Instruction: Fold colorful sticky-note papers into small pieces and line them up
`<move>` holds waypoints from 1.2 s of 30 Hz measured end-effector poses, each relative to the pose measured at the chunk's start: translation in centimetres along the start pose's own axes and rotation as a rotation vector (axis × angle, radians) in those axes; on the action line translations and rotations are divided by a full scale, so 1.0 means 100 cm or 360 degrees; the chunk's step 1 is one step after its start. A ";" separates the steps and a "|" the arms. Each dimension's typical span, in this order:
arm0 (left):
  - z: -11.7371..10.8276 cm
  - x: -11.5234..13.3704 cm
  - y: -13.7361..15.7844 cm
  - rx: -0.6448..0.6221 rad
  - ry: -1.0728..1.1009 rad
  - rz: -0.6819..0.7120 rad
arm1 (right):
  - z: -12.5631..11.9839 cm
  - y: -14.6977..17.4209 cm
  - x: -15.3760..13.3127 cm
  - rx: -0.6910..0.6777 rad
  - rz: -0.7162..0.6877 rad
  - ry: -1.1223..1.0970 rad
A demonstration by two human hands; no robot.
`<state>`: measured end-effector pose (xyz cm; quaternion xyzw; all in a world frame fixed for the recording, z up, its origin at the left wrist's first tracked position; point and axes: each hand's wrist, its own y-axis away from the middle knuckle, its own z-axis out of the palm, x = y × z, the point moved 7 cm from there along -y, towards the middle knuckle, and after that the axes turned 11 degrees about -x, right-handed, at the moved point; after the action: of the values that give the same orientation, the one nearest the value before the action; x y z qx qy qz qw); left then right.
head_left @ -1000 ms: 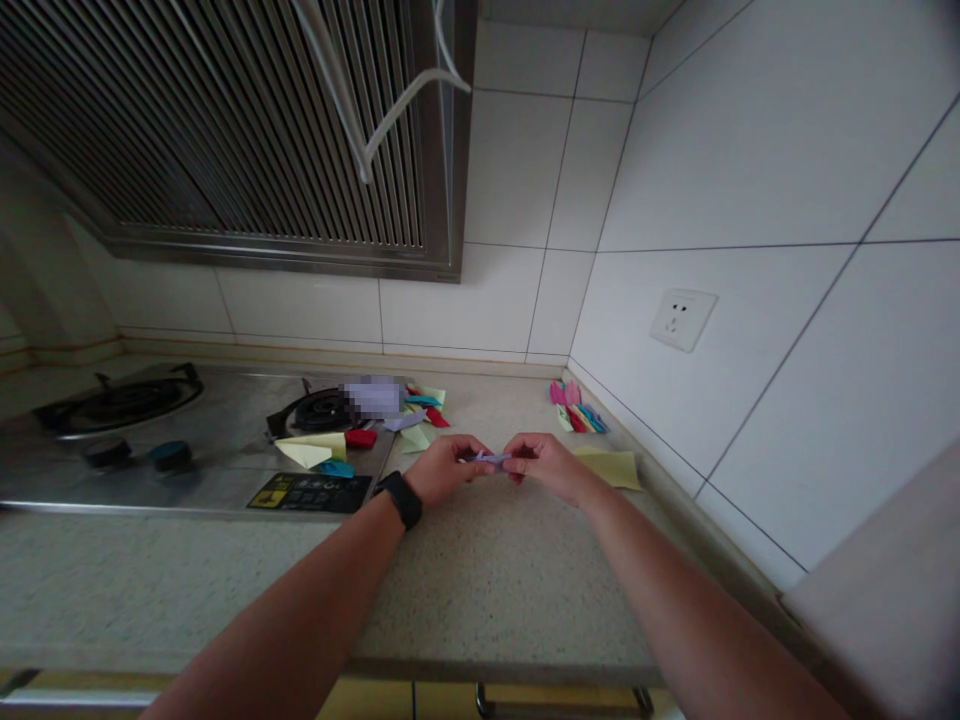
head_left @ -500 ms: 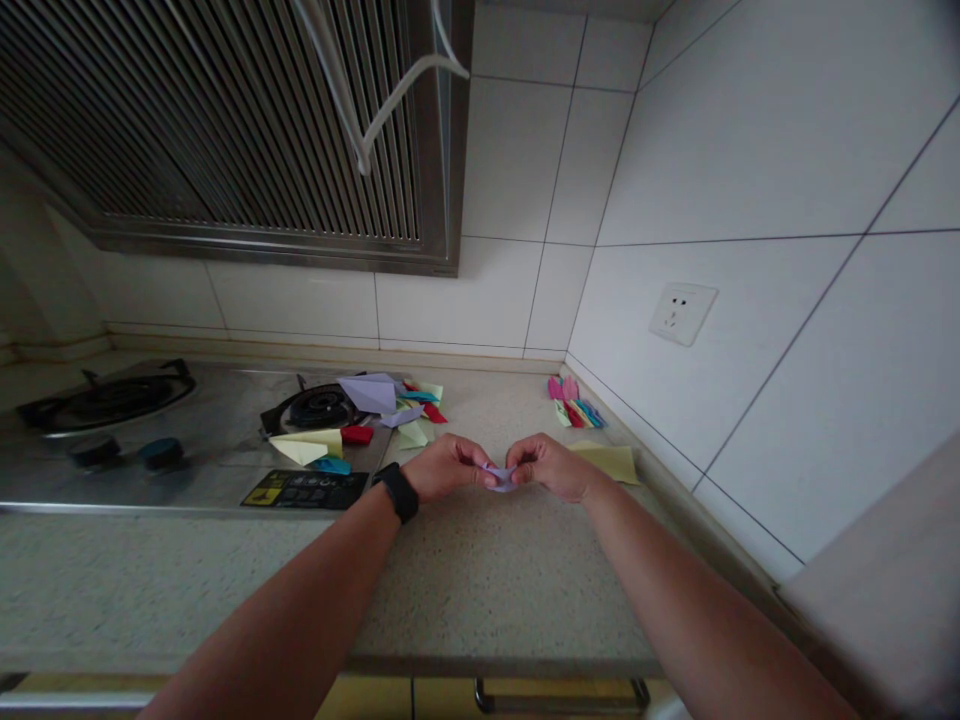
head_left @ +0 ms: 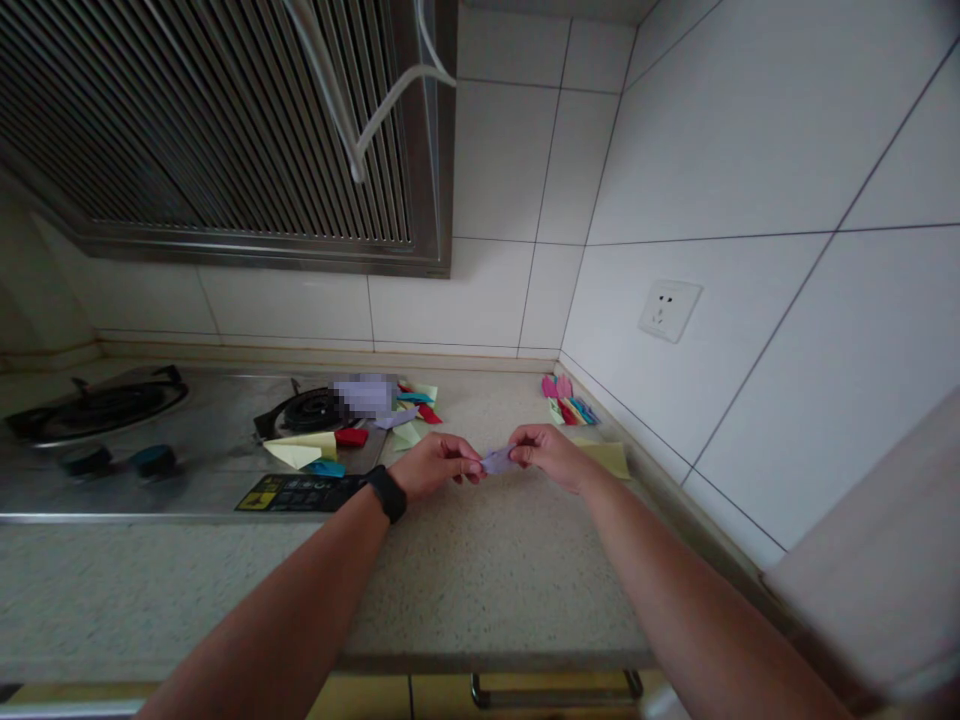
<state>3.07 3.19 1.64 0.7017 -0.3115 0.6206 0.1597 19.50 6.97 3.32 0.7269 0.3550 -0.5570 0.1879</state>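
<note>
A small piece of folded purple paper is stretched between my two hands, just above the counter. My left hand, with a black watch on its wrist, pinches the left end between thumb and fingertips. At the other end, my right hand grips the paper the same way. Partly hidden behind my right hand lies a yellow paper sheet. Left of my left hand, folded papers in yellow, red and blue spread over the stove edge.
The gas stove has two black burners. A purple folded paper sits by the right burner. Small colourful folded papers gather in the back right corner. Above hangs the range hood; a socket is on the right wall.
My hands have moved slightly apart, so more of the purple paper shows between them. It now looks longer and tilted. The whole view has shifted a little.
</note>
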 end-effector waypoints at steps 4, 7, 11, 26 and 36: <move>-0.001 0.005 0.000 0.0027 -0.0009 0.0033 | -0.004 -0.002 -0.001 0.0081 -0.0033 0.0064; -0.005 0.008 0.001 0.0115 -0.0072 0.0032 | -0.006 -0.002 -0.002 0.0110 -0.0041 0.0084; -0.007 0.010 0.002 0.0130 -0.0098 0.0039 | -0.004 -0.001 -0.003 0.0094 -0.0037 0.0097; -0.020 0.001 0.001 0.0440 0.0031 0.0022 | 0.003 0.001 -0.008 -0.0027 0.0019 0.0277; -0.022 0.000 0.002 0.0583 0.0039 0.0024 | 0.002 -0.003 -0.008 0.0111 -0.0064 0.0608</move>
<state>1.21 4.36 2.00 0.7089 -0.1966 0.6767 0.0285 19.08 6.77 4.09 0.8183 0.3792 -0.4244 0.0807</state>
